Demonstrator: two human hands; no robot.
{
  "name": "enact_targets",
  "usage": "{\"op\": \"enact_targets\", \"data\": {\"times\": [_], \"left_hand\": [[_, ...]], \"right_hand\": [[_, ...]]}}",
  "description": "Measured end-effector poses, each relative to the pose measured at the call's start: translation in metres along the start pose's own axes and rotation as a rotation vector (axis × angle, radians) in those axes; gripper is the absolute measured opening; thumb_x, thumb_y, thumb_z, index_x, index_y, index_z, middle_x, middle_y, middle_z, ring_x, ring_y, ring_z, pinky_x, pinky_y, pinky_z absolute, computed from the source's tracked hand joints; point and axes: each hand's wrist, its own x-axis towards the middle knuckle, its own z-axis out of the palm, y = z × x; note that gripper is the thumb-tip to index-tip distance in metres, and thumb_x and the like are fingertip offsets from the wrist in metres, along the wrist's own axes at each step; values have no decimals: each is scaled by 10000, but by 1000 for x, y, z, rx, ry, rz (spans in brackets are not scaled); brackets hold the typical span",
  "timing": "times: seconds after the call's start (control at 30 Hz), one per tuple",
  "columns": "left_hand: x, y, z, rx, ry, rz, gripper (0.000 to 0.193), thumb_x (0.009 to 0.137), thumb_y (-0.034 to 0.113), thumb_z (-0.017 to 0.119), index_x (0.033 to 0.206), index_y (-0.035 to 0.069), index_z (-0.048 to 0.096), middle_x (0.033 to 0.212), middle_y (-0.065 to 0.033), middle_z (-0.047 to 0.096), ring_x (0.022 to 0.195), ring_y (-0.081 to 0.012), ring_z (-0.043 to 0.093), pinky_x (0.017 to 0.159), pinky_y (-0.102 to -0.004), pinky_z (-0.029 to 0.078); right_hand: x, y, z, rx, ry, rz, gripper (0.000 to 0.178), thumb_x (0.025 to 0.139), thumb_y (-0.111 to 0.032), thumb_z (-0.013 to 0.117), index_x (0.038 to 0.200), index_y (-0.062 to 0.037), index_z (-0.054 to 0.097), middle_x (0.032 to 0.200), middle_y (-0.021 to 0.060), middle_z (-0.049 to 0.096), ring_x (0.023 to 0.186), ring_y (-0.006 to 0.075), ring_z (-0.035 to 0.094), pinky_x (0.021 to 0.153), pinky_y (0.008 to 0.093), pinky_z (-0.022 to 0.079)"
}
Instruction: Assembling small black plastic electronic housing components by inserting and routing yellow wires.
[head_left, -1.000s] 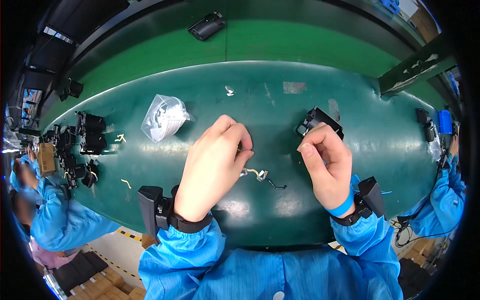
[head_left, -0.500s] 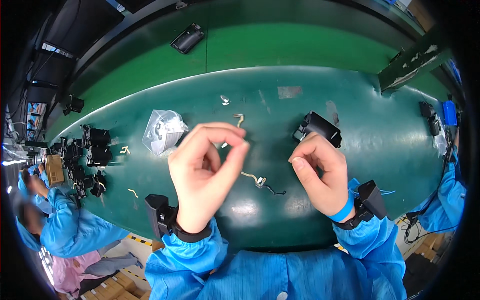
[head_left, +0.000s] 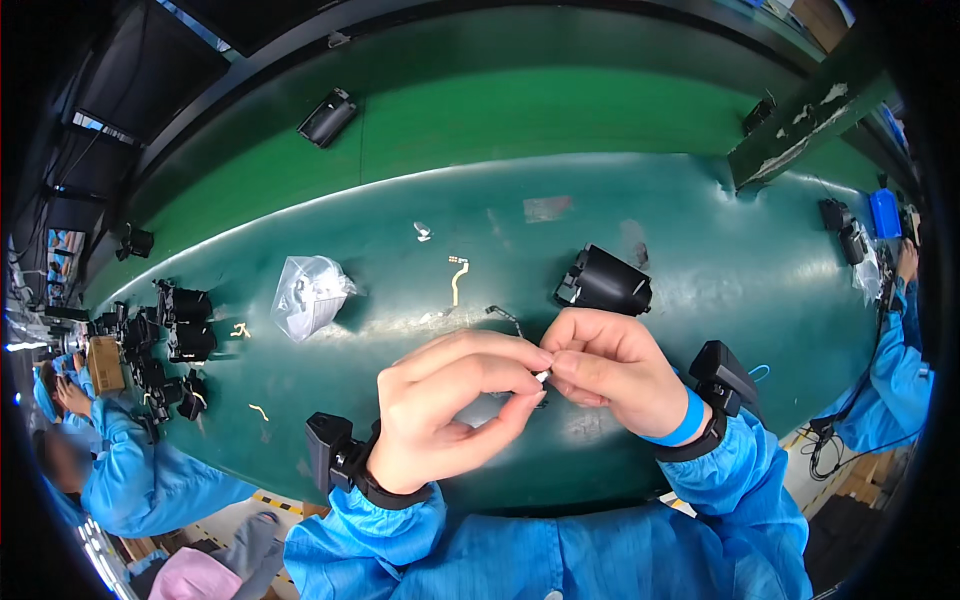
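Note:
My left hand (head_left: 450, 405) and my right hand (head_left: 622, 372) meet over the bench, fingertips together in a pinch. Between them shows a small white piece of a thin flex cable (head_left: 508, 318). Its dark end sticks out beyond the fingers; the rest is hidden by them. A cream flex cable (head_left: 459, 284) lies flat on the bench ahead of my left hand. Just beyond my right hand rests a black plastic housing (head_left: 607, 279) on its side. A clear plastic bag (head_left: 312, 297) sits farther left.
The green bench (head_left: 390, 225) has several black housings (head_left: 183, 302) grouped at its left. Another black housing (head_left: 327, 118) lies on the far ledge. A green post (head_left: 800, 130) rises at the far right. Co-workers in blue sit at both sides, one sleeve (head_left: 150, 475) nearby at left.
My hands were apart, each with curled fingers; they have come together. The flex cable that lay between them on the bench is now at my fingertips. The view has shifted slightly.

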Motion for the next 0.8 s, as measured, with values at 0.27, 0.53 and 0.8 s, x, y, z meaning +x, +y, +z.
{"op": "enact_targets", "data": {"times": [0.27, 0.53, 0.8], "left_hand": [[0, -1, 6, 97, 129, 48, 227, 656, -81, 757, 844, 30, 693, 916, -84, 673, 745, -207, 666, 641, -290, 546], [-4, -4, 16, 357, 180, 51, 256, 631, -23, 788, 856, 74, 710, 855, -40, 641, 676, -183, 628, 575, -289, 486], [-7, -3, 16, 337, 121, -63, 211, 651, -81, 714, 835, 19, 687, 899, -94, 661, 770, -193, 661, 638, -285, 529]], "right_hand": [[1, 1, 7, -115, 64, -143, 56, 931, -29, 596, 977, -41, 567, 807, -67, 542, 708, -17, 464, 600, 168, 371], [-2, 12, 8, -487, 247, -382, 100, 856, 26, 624, 904, -46, 574, 774, -43, 533, 633, -3, 461, 527, 180, 350], [3, 9, 13, -890, 282, -559, 122, 768, 60, 644, 837, -30, 599, 742, 26, 546, 570, 74, 512, 468, 224, 384]]}}
